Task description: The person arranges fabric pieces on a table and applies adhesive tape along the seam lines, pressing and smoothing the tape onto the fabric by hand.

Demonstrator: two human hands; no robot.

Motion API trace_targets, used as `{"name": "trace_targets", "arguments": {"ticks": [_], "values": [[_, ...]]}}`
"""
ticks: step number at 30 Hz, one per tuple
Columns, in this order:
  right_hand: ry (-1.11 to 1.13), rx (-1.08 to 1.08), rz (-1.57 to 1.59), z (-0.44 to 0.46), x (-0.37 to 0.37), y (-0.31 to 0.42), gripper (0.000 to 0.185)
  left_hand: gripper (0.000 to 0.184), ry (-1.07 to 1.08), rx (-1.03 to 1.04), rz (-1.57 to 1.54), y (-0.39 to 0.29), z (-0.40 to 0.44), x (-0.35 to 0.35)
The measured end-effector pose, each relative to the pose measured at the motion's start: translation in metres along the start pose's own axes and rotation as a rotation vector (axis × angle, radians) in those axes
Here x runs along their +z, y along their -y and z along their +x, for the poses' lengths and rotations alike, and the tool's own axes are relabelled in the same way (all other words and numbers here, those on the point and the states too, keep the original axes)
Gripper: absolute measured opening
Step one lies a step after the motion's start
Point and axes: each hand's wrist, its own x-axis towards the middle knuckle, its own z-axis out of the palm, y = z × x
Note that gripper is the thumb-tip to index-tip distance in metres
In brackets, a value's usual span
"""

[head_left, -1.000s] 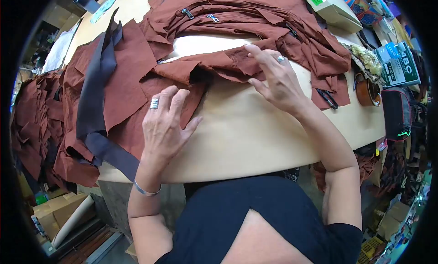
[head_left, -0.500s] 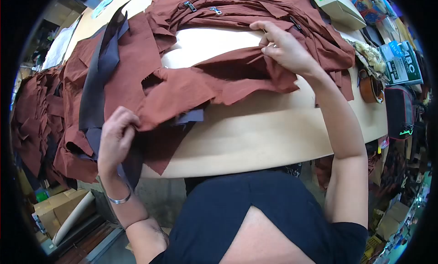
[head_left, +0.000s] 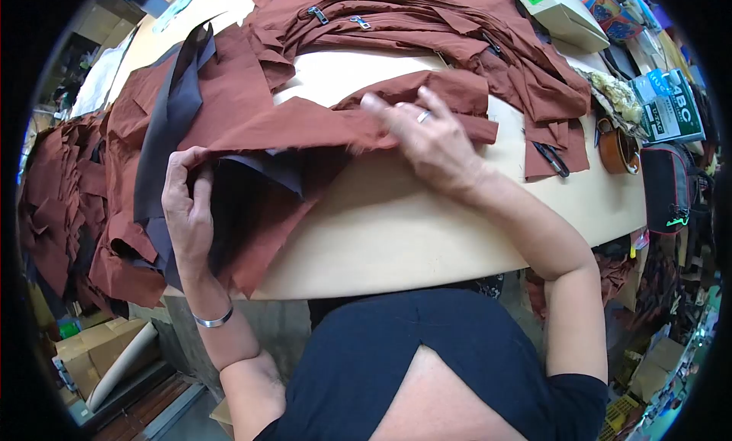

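My left hand [head_left: 189,212] is closed on the near edge of a rust-brown fabric piece [head_left: 282,127], at the left of the table. My right hand [head_left: 441,147], a ring on one finger, is over the right part of this piece with its fingers spread and partly smeared by motion. Beneath the piece lies dark navy fabric [head_left: 274,170], partly hidden. A long dark strip [head_left: 168,128] runs beside my left hand. Behind, rust-brown fabric with zippers [head_left: 381,33] is heaped in folds, with metal zipper pulls [head_left: 360,22] showing.
Stacked rust-brown pieces [head_left: 57,205] hang over the left table edge. Black-handled snips [head_left: 550,159] lie on a fabric corner at the right. Farther right are a brown tape roll [head_left: 619,150], a green-and-white can [head_left: 671,109] and a dark pouch [head_left: 666,186].
My right hand has moved left and nearer, letting go of the fabric's far right part. My left hand has shifted slightly left and up, and the piece lies flatter. The black snips have come into view.
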Motion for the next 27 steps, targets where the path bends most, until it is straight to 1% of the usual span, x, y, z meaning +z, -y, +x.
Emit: {"name": "trace_targets", "arguments": {"ticks": [1,2,3,4,6,8,9,10,12,13,14,15,16,17,18,20,21,22,23,24,26,27], "values": [[-0.010,0.071,0.053,0.006,-0.009,-0.006,0.064,0.028,0.040,0.004,0.049,-0.001,0.001,-0.005],[-0.207,0.013,0.029,0.009,-0.007,-0.017,0.066,0.030,0.079,0.007,0.099,0.000,0.001,-0.013],[-0.197,0.006,0.068,0.015,-0.020,-0.013,0.067,0.032,0.121,0.010,0.149,0.003,0.001,-0.022],[-0.187,0.000,0.105,0.022,-0.037,-0.004,0.067,0.036,0.214,-0.111,0.146,0.010,0.004,-0.036],[0.054,0.056,0.243,0.031,-0.045,0.027,0.071,0.038,0.192,-0.082,0.368,0.031,0.017,-0.067],[0.119,-0.013,0.602,0.040,-0.039,0.067,0.071,0.039,0.097,0.087,0.778,0.034,0.049,-0.097],[0.019,-0.023,0.788,0.046,-0.034,0.086,0.068,0.039,-0.042,0.152,0.952,0.033,0.071,-0.108],[-0.017,0.015,0.918,0.049,-0.035,0.088,0.065,0.038,-0.187,0.216,1.125,0.029,0.096,-0.115],[-0.105,0.078,1.180,0.056,-0.039,0.093,0.060,0.036,-0.310,0.281,1.084,-0.017,0.138,-0.085],[-0.038,0.247,1.269,0.056,-0.044,0.080,0.062,0.035,-0.390,0.373,1.083,-0.025,0.155,-0.063],[0.028,0.419,1.349,0.052,-0.050,0.065,0.064,0.035,-0.399,0.312,1.079,-0.011,0.174,-0.037],[0.016,0.509,1.179,0.043,-0.050,0.051,0.067,0.028,-0.289,0.383,1.283,-0.022,0.180,-0.004],[0.005,0.596,1.005,0.031,-0.048,0.040,0.069,0.015,-0.255,0.558,0.839,-0.028,0.172,0.030],[0.102,0.659,0.768,0.019,-0.046,0.030,0.070,0.019,-0.055,0.407,0.738,-0.016,0.176,0.062],[0.195,0.719,0.529,0.006,-0.043,0.023,0.070,0.027,-0.112,0.801,0.795,-0.011,0.165,0.083],[0.088,0.595,0.417,-0.029,-0.029,0.012,0.070,0.037,0.038,0.882,0.621,0.008,0.150,0.111],[0.037,0.535,0.367,-0.040,-0.026,0.011,0.070,0.028,-0.108,0.941,0.436,0.001,0.142,0.121],[0.076,0.541,0.295,-0.042,-0.030,0.014,0.069,0.021,-0.249,0.990,0.248,-0.009,0.126,0.130],[0.113,0.544,0.225,-0.040,-0.039,0.017,0.068,0.021,-0.209,0.909,0.285,-0.022,0.101,0.127],[0.150,0.542,0.155,-0.039,-0.042,0.019,0.068,0.018,-0.117,0.855,0.260,-0.024,0.083,0.124],[0.013,0.366,-0.054,-0.033,-0.033,0.013,0.067,0.022,0.150,0.604,0.216,-0.035,0.050,0.119],[-0.054,0.276,-0.157,-0.031,-0.028,0.013,0.066,0.021,0.256,0.535,0.305,-0.037,0.038,0.118]]}}
